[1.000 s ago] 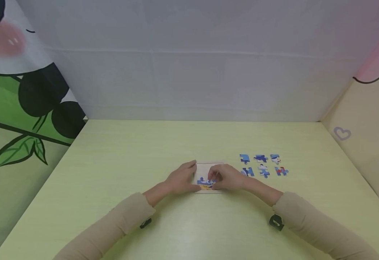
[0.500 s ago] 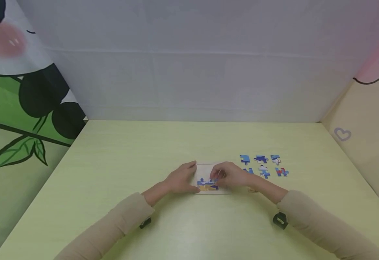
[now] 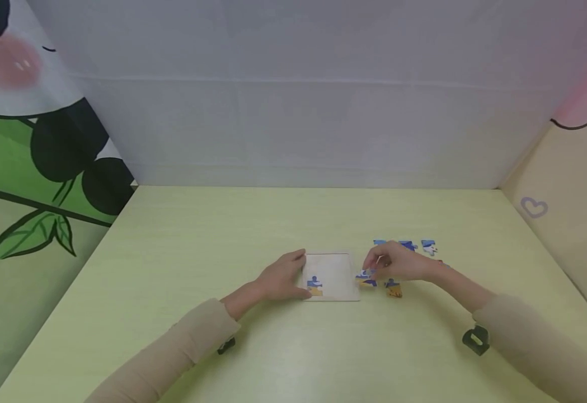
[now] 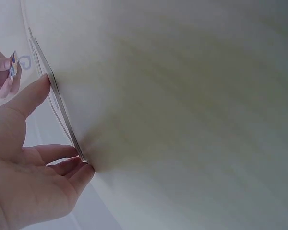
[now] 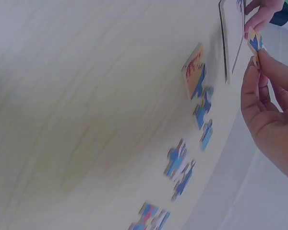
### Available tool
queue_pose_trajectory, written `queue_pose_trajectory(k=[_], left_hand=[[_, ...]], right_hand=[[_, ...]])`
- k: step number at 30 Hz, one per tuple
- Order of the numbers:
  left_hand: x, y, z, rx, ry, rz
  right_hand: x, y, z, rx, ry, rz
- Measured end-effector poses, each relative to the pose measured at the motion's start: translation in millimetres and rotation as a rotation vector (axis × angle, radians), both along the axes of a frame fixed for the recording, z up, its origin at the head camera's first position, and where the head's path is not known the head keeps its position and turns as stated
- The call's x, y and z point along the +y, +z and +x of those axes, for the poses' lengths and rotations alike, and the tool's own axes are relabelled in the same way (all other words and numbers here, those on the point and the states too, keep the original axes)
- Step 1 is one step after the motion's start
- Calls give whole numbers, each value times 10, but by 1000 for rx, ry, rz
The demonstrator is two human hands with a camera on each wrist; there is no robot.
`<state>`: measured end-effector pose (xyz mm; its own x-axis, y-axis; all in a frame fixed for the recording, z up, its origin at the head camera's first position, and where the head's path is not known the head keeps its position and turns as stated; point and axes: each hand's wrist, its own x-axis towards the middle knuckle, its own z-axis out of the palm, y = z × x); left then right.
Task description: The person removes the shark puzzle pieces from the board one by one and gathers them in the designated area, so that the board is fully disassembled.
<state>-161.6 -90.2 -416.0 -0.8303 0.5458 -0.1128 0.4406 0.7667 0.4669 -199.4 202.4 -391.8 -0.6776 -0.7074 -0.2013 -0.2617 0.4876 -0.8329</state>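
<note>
My left hand point(image 3: 284, 277) holds the left side of a pale, square puzzle board point(image 3: 341, 280), thumb at the near edge and fingers at the far corner. One blue and yellow puzzle piece point(image 3: 315, 286) lies in the board's near left corner. Just right of the board, my right hand point(image 3: 399, 262) pinches another blue and yellow puzzle piece point(image 3: 366, 278) between thumb and fingertips. That piece is above the table in the right wrist view, held by the right hand point(image 5: 273, 96). A yellow and blue piece point(image 3: 394, 289) rests on the table below the right hand.
Several loose blue puzzle pieces point(image 3: 428, 247) lie to the right, some covered by the right hand and forearm. They show again as a scattered row, with one blue piece point(image 5: 176, 159) near its middle. A pale wall point(image 3: 318, 129) closes off the table's far edge.
My right hand has moved right, off the board, carrying a puzzle piece with it. Only the corner piece is on the board now. The left hand has stayed in place.
</note>
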Motion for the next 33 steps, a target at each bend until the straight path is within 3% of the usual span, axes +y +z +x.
queue_pose_trajectory(k=[15,25,33], left_hand=[[-1,-27,-6,-7,2,-7],[-9,-44,-19,-9,5,-13],[-5,-49,-21,-19,8,-18]], right_hand=[[710,-31,15,12,-79,48],[983,-189,65,19,-60,59],[1013,-204,104,8,-122,54]])
